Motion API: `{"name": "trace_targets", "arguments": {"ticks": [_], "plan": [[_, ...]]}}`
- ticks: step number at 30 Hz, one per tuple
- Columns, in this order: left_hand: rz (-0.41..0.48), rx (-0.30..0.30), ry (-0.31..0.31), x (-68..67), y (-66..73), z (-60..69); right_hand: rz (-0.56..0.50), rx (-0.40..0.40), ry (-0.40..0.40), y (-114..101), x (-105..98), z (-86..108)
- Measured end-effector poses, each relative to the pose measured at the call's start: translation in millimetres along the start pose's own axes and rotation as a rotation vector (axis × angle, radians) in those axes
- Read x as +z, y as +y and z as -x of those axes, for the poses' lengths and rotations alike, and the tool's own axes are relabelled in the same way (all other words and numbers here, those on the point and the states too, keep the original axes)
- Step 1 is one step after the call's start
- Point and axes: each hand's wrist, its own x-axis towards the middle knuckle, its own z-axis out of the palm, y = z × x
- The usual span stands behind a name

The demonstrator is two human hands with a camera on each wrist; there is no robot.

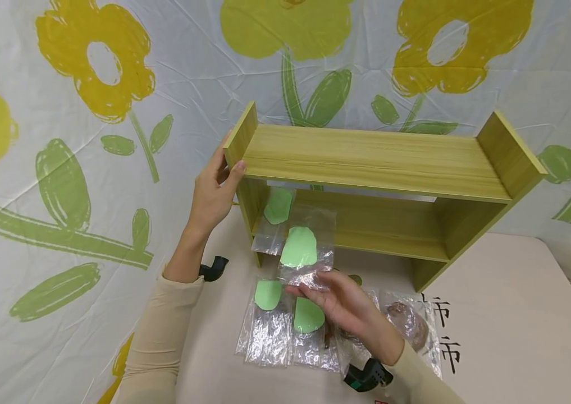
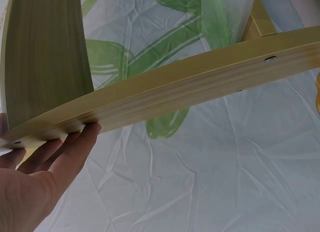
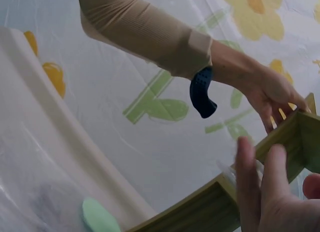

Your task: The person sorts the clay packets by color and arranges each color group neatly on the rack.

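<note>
My left hand (image 1: 213, 193) holds the upper left side panel of a wooden shelf (image 1: 366, 157), thumb at its front edge. In the left wrist view, the fingers of this hand (image 2: 47, 177) lie against the panel's outer side. Between its fingertips my right hand (image 1: 351, 306) pinches the lower edge of a clear plastic bag (image 1: 299, 247) with a rounded green patch, in front of the lower shelf's left end. Another such bag (image 1: 278, 206) sits behind it, at the shelf's left end. In the right wrist view, the right hand's fingers (image 3: 275, 192) partly cover the bag.
Several clear bags (image 1: 269, 331) with green patches lie on the table (image 1: 497, 280) before the shelf. To their right is a clear bag with a brown item (image 1: 409, 325). Black characters (image 1: 449, 353) mark the table. A flowered cloth (image 1: 179, 67) hangs behind.
</note>
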Motion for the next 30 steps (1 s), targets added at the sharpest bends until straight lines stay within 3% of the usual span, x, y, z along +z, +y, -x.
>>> {"name": "trace_targets", "arguments": {"ticks": [5, 7, 11, 15, 17, 24, 30], "plan": [[-0.008, -0.001, 0.001, -1.9, -23.9, -2.9, 0.126, 0.051, -0.110, 1.4, 0.6, -0.5], [-0.010, 0.006, 0.001, -2.5, -27.4, -3.1, 0.161, 0.067, -0.126, 1.6, 1.0, -0.8], [-0.009, 0.016, 0.008, -3.0, -27.9, -3.2, 0.195, 0.076, -0.118, 1.1, 2.6, -2.6], [-0.012, 0.018, 0.016, -2.7, -27.3, -3.7, 0.209, 0.033, -0.059, -0.6, 3.3, -7.4], [-0.013, 0.019, 0.015, -2.3, -25.4, -3.6, 0.209, 0.012, -0.028, -2.3, 2.6, -10.8], [-0.026, 0.002, 0.010, -0.4, 10.5, 1.8, 0.150, -0.042, 0.046, -10.5, -2.5, -21.7], [-0.027, 0.009, 0.005, 0.3, 12.1, 1.5, 0.090, -0.074, 0.072, -15.5, -6.6, -24.8]]}}
